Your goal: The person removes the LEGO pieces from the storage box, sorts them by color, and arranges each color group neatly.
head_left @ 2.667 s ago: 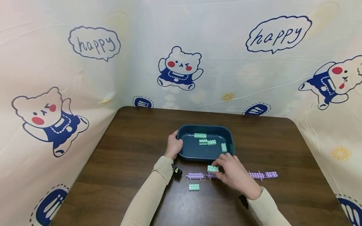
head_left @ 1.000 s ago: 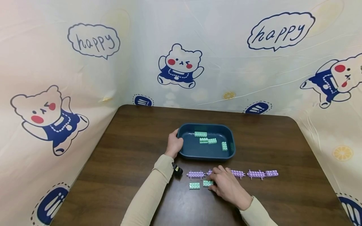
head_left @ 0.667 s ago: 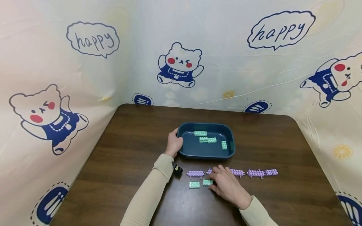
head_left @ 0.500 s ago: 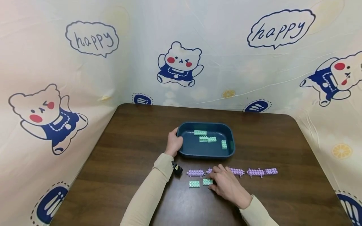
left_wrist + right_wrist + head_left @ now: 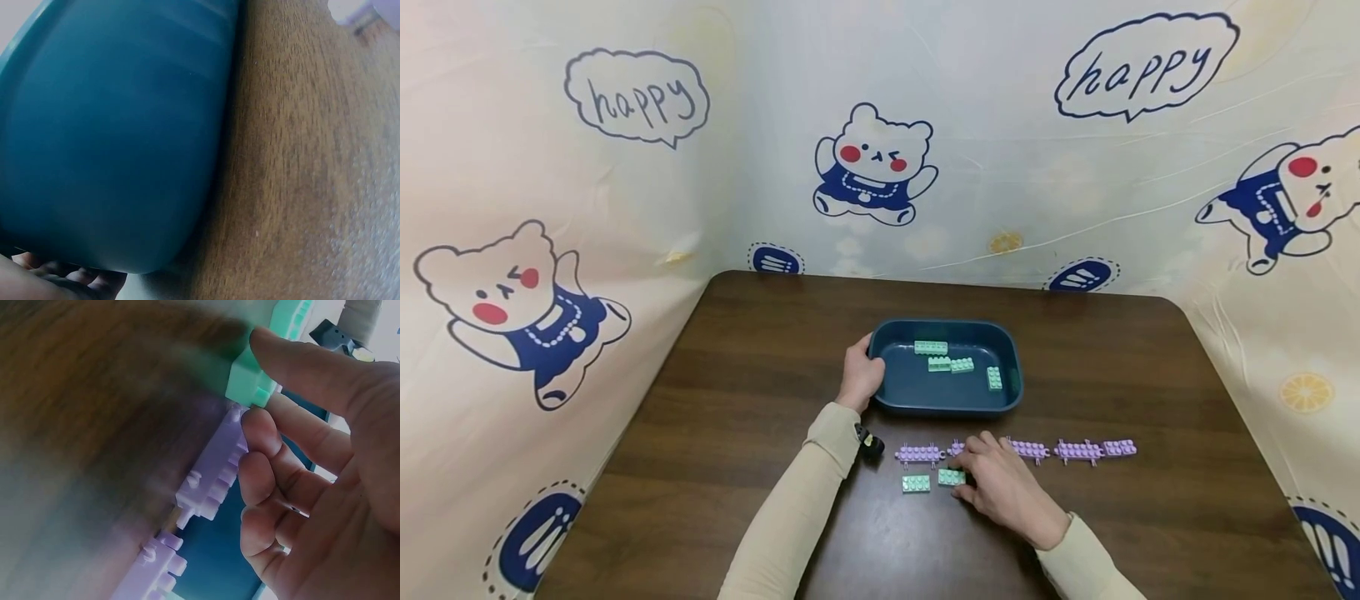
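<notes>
My left hand (image 5: pixel 860 375) grips the left end of a dark blue tray (image 5: pixel 947 404), thumb over the rim. In the left wrist view the tray's outer wall (image 5: pixel 119 137) fills much of the picture, with fingers (image 5: pixel 107 284) at its lower edge. My right hand (image 5: pixel 1003 487) pinches a mint-green toy brick (image 5: pixel 951 477) low at the table, between thumb and finger. A second green brick (image 5: pixel 916 484) lies just left of it. The right wrist view shows the pinched brick (image 5: pixel 244 381) near the end of a purple studded piece (image 5: pixel 212 465); the other fingers are curled.
Several loose green bricks (image 5: pixel 931 347) lie inside the tray. A row of purple pieces (image 5: pixel 1078 451) with side pegs runs across the table (image 5: pixel 760 375) in front of it, partly hidden behind my right hand. A printed cloth (image 5: pixel 1000 83) hangs around the table.
My right hand has brought the green brick from over the purple row down beside the other green brick, then stayed there. My left hand keeps its hold on the tray.
</notes>
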`<state>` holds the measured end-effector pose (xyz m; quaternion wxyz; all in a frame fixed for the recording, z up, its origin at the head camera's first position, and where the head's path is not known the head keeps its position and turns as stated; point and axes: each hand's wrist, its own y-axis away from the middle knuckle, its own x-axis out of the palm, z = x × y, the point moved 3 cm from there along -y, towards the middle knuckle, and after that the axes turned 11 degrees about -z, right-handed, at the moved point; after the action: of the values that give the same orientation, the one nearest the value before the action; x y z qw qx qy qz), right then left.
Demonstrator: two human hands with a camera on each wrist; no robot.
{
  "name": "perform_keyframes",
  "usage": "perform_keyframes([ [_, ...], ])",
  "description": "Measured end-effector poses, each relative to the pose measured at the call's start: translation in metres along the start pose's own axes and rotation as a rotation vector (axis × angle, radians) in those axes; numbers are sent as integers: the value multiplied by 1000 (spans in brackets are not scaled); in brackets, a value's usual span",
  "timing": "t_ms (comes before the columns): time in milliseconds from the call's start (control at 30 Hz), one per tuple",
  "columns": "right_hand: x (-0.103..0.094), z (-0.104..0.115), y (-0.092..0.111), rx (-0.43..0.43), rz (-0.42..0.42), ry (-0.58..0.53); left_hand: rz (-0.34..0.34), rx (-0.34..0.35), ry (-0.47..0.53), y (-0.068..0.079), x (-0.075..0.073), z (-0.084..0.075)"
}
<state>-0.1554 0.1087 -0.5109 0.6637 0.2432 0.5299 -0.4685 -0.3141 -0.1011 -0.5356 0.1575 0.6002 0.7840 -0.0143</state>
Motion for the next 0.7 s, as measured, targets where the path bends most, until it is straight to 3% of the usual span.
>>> perform_keyframes([
  [133,-14,-2,-1,24,-43,-45,-6,-5,-6,0,0,-1],
  [267,-40,-10,-9,61,-163,-67,4,5,-7,-1,0,-1],
  [367,-62,-24,-23,90,-283,-67,13,11,-8,0,-2,-3],
  [467,-71,-43,-44,132,-342,-34,6,7,-9,-1,-5,-4],
  [567,-67,-62,-66,167,-309,74,4,0,-10,-2,-6,-3],
  [700,-51,-77,-82,164,-200,306,41,21,-5,-2,-4,0],
])
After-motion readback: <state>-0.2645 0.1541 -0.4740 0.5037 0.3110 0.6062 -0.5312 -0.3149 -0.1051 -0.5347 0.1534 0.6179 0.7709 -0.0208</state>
